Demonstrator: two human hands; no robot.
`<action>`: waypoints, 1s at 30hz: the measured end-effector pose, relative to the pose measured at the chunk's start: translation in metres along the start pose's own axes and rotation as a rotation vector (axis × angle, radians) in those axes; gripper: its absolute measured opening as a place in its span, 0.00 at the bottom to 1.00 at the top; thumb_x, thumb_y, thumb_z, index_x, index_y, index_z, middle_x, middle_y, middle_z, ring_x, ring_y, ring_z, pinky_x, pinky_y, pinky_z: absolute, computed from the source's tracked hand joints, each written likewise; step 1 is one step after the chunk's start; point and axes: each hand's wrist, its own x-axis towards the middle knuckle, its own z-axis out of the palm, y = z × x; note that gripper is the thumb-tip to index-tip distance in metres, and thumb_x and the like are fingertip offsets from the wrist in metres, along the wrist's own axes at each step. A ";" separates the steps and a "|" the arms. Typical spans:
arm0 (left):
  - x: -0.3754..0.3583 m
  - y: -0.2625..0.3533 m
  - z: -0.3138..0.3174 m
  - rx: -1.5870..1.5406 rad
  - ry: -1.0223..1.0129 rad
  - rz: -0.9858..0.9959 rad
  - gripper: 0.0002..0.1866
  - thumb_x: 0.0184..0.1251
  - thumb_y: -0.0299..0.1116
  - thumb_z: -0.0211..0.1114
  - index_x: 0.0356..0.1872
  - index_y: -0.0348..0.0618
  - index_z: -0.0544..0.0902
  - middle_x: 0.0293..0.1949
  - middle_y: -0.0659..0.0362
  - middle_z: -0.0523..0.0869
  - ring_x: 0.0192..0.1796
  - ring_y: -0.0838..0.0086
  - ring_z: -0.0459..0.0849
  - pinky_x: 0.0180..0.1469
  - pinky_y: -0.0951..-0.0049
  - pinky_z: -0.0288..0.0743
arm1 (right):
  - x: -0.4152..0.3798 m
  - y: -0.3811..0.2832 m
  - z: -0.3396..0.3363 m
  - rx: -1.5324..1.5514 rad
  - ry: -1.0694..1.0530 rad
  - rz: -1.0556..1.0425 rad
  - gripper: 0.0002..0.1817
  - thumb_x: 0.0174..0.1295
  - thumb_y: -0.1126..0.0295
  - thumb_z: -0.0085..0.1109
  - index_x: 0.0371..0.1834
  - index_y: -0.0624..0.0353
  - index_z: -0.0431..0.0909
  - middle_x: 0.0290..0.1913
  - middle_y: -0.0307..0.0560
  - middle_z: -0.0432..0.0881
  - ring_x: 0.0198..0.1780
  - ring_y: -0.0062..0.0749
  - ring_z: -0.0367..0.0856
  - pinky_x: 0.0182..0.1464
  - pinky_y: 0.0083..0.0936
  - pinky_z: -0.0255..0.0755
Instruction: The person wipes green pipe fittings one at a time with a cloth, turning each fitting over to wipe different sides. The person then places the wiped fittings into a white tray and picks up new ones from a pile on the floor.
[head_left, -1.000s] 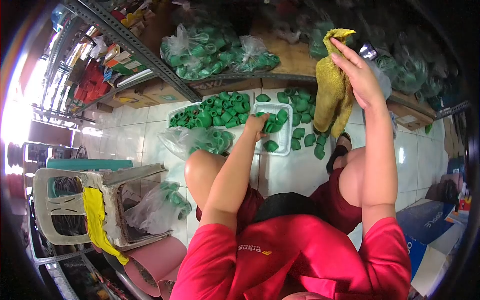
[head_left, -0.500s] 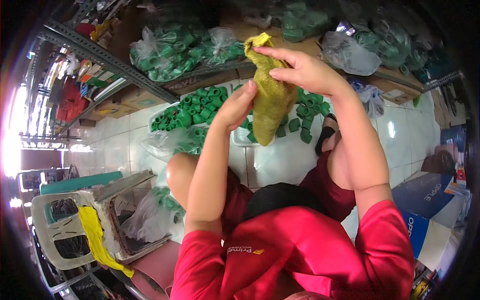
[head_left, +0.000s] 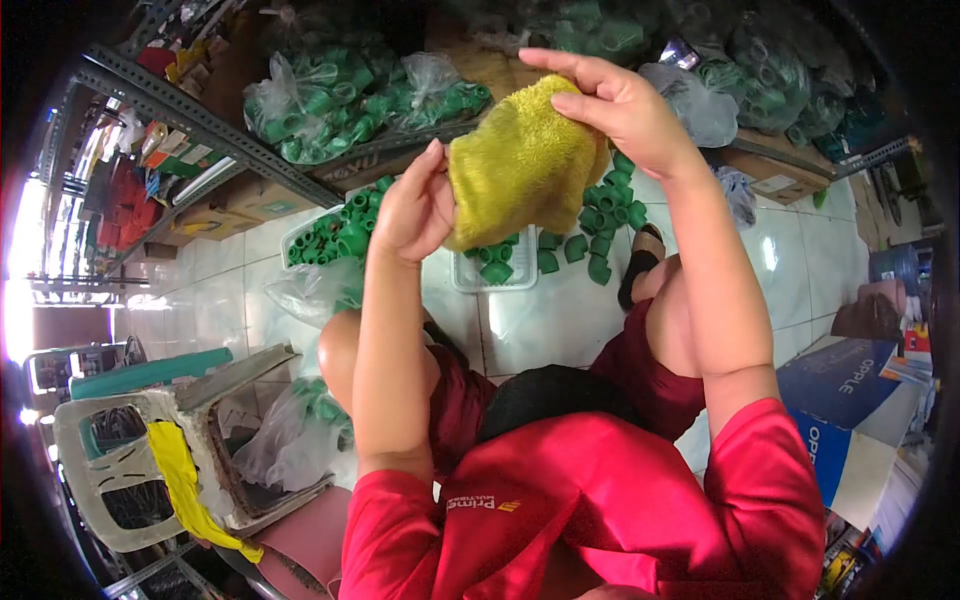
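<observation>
A fuzzy yellow cloth point(head_left: 525, 160) is held up in front of me, spread between both hands. My left hand point(head_left: 415, 207) grips its left edge, the thumb pointing up. With thumb and fingers, my right hand point(head_left: 625, 115) pinches its upper right corner; the index finger reaches out past the cloth. Below the cloth, green pipe fittings point(head_left: 600, 215) lie on the tiled floor. A white tray point(head_left: 497, 284) with several green fittings is partly hidden behind the cloth, and another tray of fittings point(head_left: 345, 232) sits to its left.
Clear plastic bags of green fittings point(head_left: 320, 100) fill the low shelf ahead. A metal shelf frame point(head_left: 210, 125) runs along the left. An old plastic chair point(head_left: 170, 455) with a yellow strip lies at lower left. Blue and white boxes point(head_left: 840, 390) stand at right.
The cloth has gone from hanging narrow and bunched to spread wide. My left hand has moved left, and my right hand has shifted slightly to the right.
</observation>
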 end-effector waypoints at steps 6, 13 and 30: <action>0.034 -0.073 -0.086 0.933 0.081 -0.180 0.23 0.56 0.38 0.62 0.51 0.38 0.73 0.43 0.57 0.80 0.43 0.74 0.78 0.45 0.69 0.72 | 0.000 0.005 0.012 -0.004 -0.026 -0.093 0.20 0.59 0.76 0.50 0.56 0.56 0.70 0.41 0.33 0.77 0.41 0.13 0.72 0.47 0.13 0.66; 0.028 -0.053 -0.058 1.015 -0.009 -0.579 0.25 0.65 0.55 0.46 0.49 0.47 0.76 0.39 0.62 0.79 0.36 0.82 0.72 0.39 0.80 0.69 | -0.005 0.026 -0.018 -0.426 0.044 0.057 0.21 0.57 0.74 0.51 0.56 0.50 0.71 0.37 0.34 0.77 0.38 0.14 0.70 0.45 0.14 0.65; 0.027 -0.052 -0.053 0.834 0.363 -0.295 0.27 0.67 0.52 0.45 0.53 0.39 0.73 0.43 0.56 0.79 0.41 0.76 0.74 0.46 0.74 0.67 | 0.002 0.001 -0.026 -0.348 0.157 -0.101 0.16 0.59 0.73 0.49 0.51 0.54 0.75 0.37 0.35 0.79 0.38 0.14 0.74 0.44 0.14 0.67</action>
